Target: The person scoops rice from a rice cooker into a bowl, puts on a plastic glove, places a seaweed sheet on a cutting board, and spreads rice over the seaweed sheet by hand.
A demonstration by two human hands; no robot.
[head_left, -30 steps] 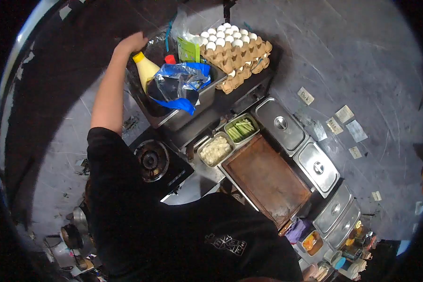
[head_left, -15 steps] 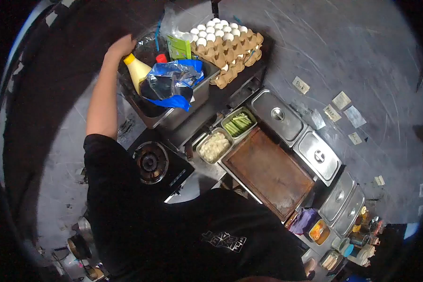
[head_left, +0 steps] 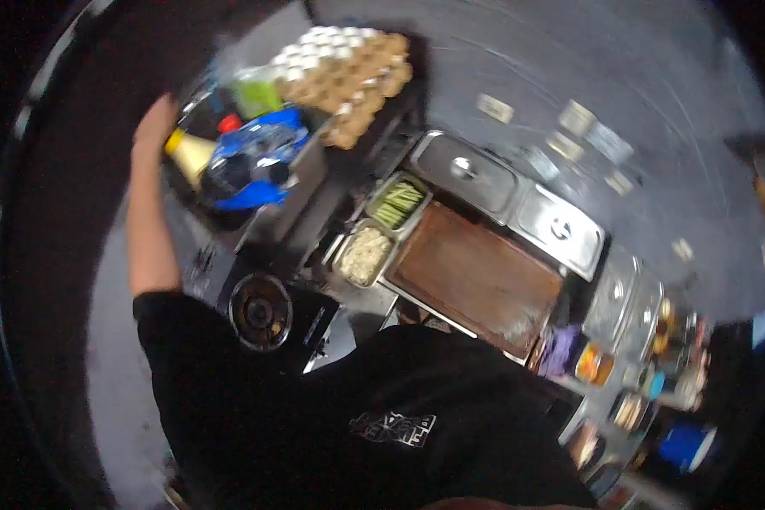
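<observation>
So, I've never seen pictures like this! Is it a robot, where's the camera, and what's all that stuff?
No robot here: it's a person working with bare hands. Every picture comes from one camera worn on their head, looking down, so you see their black shirt at the bottom.

The left hand is beside a bottle with a yellow cap. It's too blurry to tell whether it holds anything, and I can't clearly make out the right one.

Nearby are eggs in a carton, a brown board, a small tub of green sticks and a round stove burner.
</observation>
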